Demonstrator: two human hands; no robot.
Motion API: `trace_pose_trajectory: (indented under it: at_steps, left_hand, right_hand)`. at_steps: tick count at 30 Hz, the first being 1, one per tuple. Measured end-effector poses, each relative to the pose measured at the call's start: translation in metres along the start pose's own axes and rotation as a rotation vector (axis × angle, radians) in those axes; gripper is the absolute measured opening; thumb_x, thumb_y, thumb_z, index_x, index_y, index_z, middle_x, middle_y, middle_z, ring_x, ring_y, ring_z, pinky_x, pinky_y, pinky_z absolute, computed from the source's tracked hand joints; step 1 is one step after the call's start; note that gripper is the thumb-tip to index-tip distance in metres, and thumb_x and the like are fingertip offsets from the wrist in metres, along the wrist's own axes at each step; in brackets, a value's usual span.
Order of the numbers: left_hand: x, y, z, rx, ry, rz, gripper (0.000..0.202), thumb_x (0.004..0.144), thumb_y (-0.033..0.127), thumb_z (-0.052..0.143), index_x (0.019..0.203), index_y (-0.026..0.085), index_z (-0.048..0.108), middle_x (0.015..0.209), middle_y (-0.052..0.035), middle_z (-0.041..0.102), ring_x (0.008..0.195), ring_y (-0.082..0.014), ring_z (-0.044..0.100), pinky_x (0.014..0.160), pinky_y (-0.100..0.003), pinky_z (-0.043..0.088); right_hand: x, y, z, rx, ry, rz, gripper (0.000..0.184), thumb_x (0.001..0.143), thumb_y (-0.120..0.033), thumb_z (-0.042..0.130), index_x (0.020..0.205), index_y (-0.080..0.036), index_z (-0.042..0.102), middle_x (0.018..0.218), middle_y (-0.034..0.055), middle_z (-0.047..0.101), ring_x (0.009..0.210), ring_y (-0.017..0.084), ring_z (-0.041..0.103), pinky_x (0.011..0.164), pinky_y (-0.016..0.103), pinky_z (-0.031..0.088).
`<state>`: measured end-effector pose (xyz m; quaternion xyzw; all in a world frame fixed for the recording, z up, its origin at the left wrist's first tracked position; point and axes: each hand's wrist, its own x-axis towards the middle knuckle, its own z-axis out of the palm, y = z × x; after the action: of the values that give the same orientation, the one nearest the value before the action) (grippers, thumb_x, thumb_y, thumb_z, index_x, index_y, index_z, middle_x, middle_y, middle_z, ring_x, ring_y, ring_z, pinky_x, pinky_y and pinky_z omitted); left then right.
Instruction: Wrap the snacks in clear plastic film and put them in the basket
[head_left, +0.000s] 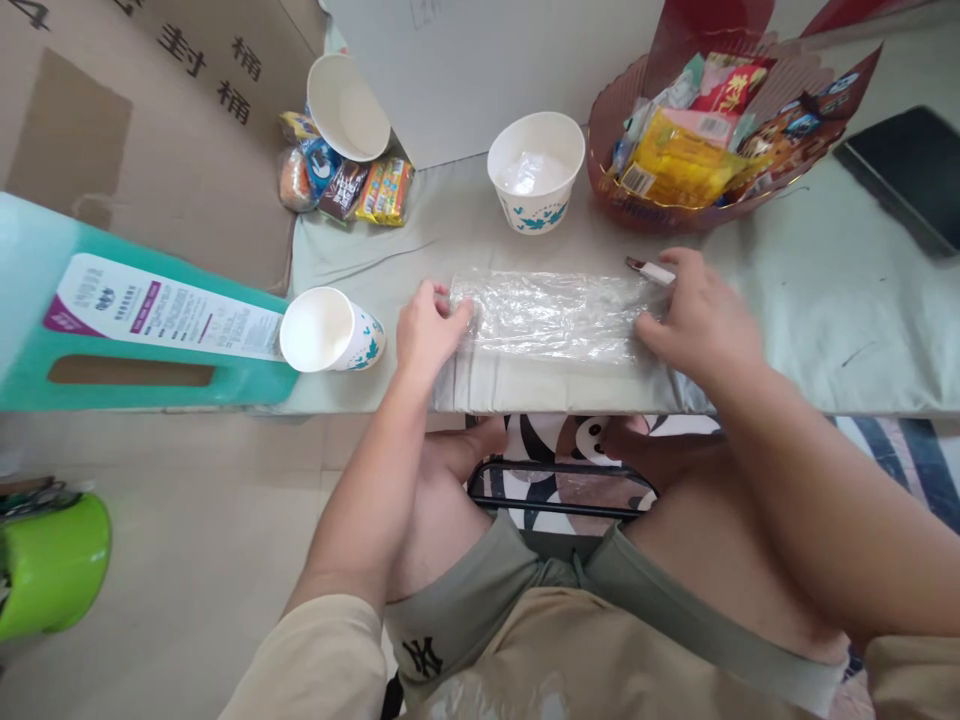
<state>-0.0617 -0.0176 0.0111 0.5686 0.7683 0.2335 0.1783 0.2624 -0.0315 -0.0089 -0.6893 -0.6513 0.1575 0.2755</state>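
A clear plastic sheet (551, 315) lies flat on the grey-green table cloth (825, 300) near the front edge. My left hand (427, 330) pinches the sheet's left end with curled fingers. My right hand (694, 320) presses on its right end and holds a small white and dark tool (651, 269) between thumb and fingers. A white paper bowl (535, 170) with blue flowers stands upright just behind the sheet, with something clear inside.
A paper cup (330, 330) lies on its side at the left, next to a teal box (142, 330). Another cup (346, 105) leans over snack packets (345, 185). A red basket (705, 130) of snacks and a dark tablet (907, 175) sit at the right.
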Motion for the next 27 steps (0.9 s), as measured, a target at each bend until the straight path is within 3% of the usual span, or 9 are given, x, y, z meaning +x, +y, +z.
trace_pose_trajectory:
  at_steps: [3,7,10,12,16,19,23,27]
  left_hand:
    - [0.005,-0.008,0.010,-0.114,0.039,0.110,0.051,0.070,0.030,0.085,0.114,0.023,0.060,0.107,-0.0081,0.070,0.103,-0.0270,0.065,0.097,-0.042,0.049]
    - [0.010,-0.013,0.019,-0.291,-0.010,0.158,0.056,0.068,0.013,0.078,0.119,0.026,0.058,0.087,0.0004,0.066,0.084,-0.0186,0.064,0.088,-0.036,0.053]
    - [0.010,-0.009,0.018,-0.473,-0.097,0.199,0.052,0.070,0.005,0.066,0.116,0.025,0.056,0.078,0.0045,0.058,0.077,-0.0142,0.066,0.079,-0.030,0.056]
    - [0.007,-0.004,0.015,-0.596,-0.159,0.237,0.051,0.069,0.004,0.062,0.114,0.026,0.055,0.086,0.0020,0.060,0.087,-0.0156,0.071,0.072,-0.026,0.058]
    - [-0.002,0.004,0.004,-0.762,-0.331,0.280,0.050,0.067,0.009,0.064,0.112,0.029,0.054,0.120,-0.0052,0.063,0.107,-0.0206,0.073,0.058,-0.020,0.056]
    - [-0.008,0.008,-0.005,-0.836,-0.521,0.271,0.049,0.068,0.014,0.072,0.111,0.029,0.055,0.124,-0.0053,0.064,0.105,-0.0208,0.074,0.056,-0.019,0.057]
    - [-0.014,0.013,-0.017,-0.888,-0.681,0.252,0.045,0.068,0.019,0.080,0.106,0.028,0.059,0.126,-0.0060,0.067,0.098,-0.0201,0.075,0.052,-0.019,0.057]
    - [-0.016,0.014,-0.026,-0.891,-0.724,0.251,0.043,0.067,0.020,0.081,0.106,0.027,0.064,0.131,-0.0073,0.068,0.094,-0.0200,0.075,0.048,-0.018,0.055]
  right_hand:
    - [-0.006,-0.008,-0.004,-0.034,0.030,-0.044,0.070,0.067,-0.024,0.072,0.136,-0.029,0.057,0.120,0.0138,0.062,0.092,0.030,0.063,0.077,0.046,0.053]
    - [-0.012,-0.021,-0.009,-0.101,0.057,-0.142,0.072,0.073,-0.022,0.070,0.143,-0.033,0.055,0.135,0.0186,0.056,0.124,0.045,0.055,0.100,0.066,0.046]
    - [-0.016,-0.030,-0.014,-0.084,0.060,-0.182,0.072,0.075,-0.021,0.068,0.144,-0.035,0.053,0.145,0.0184,0.051,0.139,0.049,0.045,0.109,0.072,0.037]
    - [-0.018,-0.035,-0.018,-0.044,0.058,-0.213,0.069,0.078,-0.024,0.068,0.144,-0.034,0.053,0.147,0.0184,0.050,0.143,0.049,0.042,0.111,0.072,0.036]
    - [-0.016,-0.045,-0.024,0.087,0.016,-0.318,0.063,0.080,-0.030,0.067,0.141,-0.031,0.055,0.147,0.0173,0.054,0.143,0.044,0.047,0.114,0.067,0.039]
    - [-0.006,-0.052,-0.019,0.244,-0.125,-0.418,0.063,0.078,-0.034,0.070,0.139,-0.028,0.057,0.144,0.0148,0.061,0.137,0.040,0.055,0.114,0.062,0.044]
    - [0.007,-0.060,-0.017,0.433,-0.462,-0.434,0.064,0.077,-0.041,0.076,0.138,-0.027,0.061,0.140,0.0121,0.068,0.127,0.035,0.065,0.109,0.056,0.053]
    - [0.012,-0.064,-0.046,0.427,-0.721,-0.367,0.055,0.073,-0.049,0.083,0.124,-0.030,0.073,0.126,0.0081,0.077,0.113,0.032,0.073,0.097,0.050,0.061]
